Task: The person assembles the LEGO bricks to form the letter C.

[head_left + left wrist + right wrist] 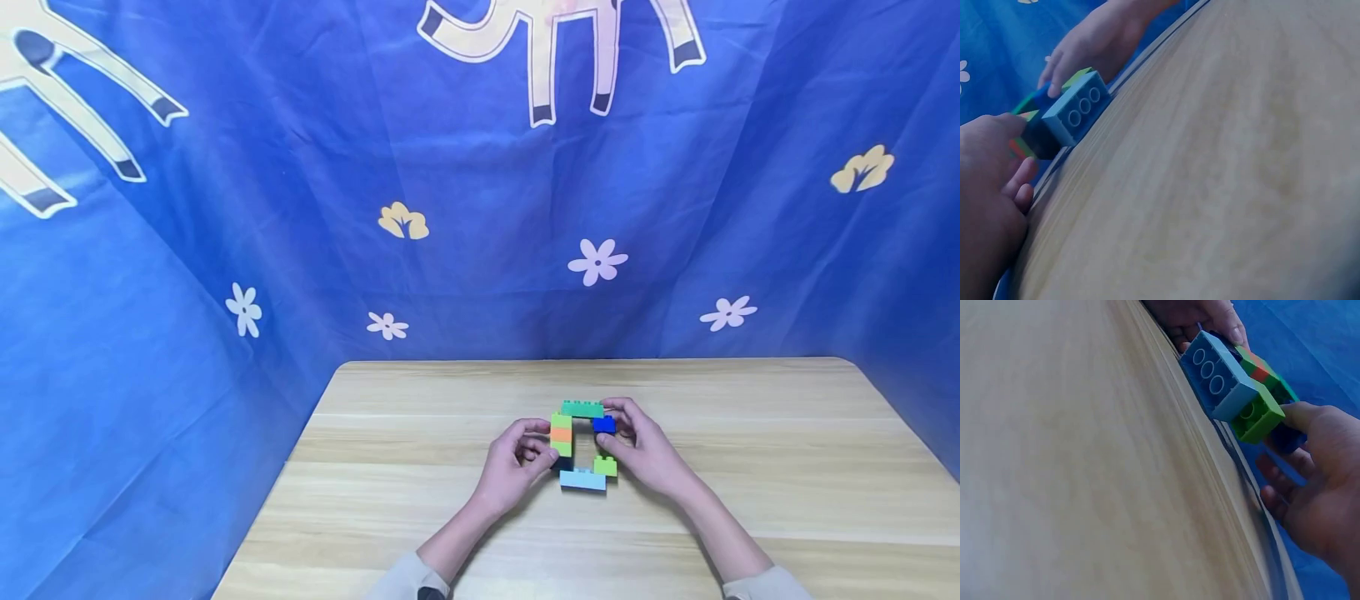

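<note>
Several toy building bricks form a ring near the middle of the table in the head view. Its left side has a lime and orange column point(561, 435); a green brick point(582, 408) sits at the far side and a light blue brick point(1217, 376) at the near side. My left hand point(512, 467) grips the left side, thumb by the lower lime part and a dark brick point(1046, 137). On the right, my right hand point(647, 450) pinches a blue brick point(604, 425) between thumb and fingers. A small lime brick point(605, 466) sits nearer, in front of it.
The wood-grain table point(420, 400) carries the bricks. Behind it and to the left hangs a blue cloth point(480, 275) printed with flowers and animal legs. Pale sleeves point(768, 583) cover both forearms near the bottom edge of the head view.
</note>
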The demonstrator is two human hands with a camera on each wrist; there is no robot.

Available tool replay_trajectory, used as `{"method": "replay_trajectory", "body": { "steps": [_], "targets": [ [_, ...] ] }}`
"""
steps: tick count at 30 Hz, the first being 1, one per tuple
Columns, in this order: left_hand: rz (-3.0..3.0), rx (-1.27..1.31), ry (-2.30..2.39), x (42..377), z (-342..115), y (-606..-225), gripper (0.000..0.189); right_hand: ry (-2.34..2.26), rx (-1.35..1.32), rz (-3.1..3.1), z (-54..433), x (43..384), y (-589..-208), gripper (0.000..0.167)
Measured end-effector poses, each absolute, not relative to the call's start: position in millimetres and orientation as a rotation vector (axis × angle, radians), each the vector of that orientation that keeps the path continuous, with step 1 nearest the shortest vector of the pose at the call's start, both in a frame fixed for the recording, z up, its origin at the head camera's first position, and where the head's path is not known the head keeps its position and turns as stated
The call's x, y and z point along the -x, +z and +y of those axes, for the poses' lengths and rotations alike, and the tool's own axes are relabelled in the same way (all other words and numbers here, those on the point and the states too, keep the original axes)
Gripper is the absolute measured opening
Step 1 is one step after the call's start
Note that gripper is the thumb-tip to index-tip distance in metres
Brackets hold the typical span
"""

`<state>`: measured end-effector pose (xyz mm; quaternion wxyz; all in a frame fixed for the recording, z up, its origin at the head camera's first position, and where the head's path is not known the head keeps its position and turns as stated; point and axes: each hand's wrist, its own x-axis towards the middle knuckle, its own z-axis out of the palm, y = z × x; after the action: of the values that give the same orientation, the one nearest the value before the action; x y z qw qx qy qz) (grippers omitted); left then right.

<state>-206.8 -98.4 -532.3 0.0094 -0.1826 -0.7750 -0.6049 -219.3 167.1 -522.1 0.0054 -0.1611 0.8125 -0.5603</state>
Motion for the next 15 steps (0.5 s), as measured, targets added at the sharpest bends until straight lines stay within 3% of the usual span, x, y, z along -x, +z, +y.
{"method": "replay_trajectory", "body": {
  "steps": [15],
  "targets": [
    [-2.475, 0.606, -1.8, 204.4, -98.8, -531.2, 0.043, -1.334, 0.536, 2.923, 164.4, 215.5, -527.7, 0.043]
  ]
}}
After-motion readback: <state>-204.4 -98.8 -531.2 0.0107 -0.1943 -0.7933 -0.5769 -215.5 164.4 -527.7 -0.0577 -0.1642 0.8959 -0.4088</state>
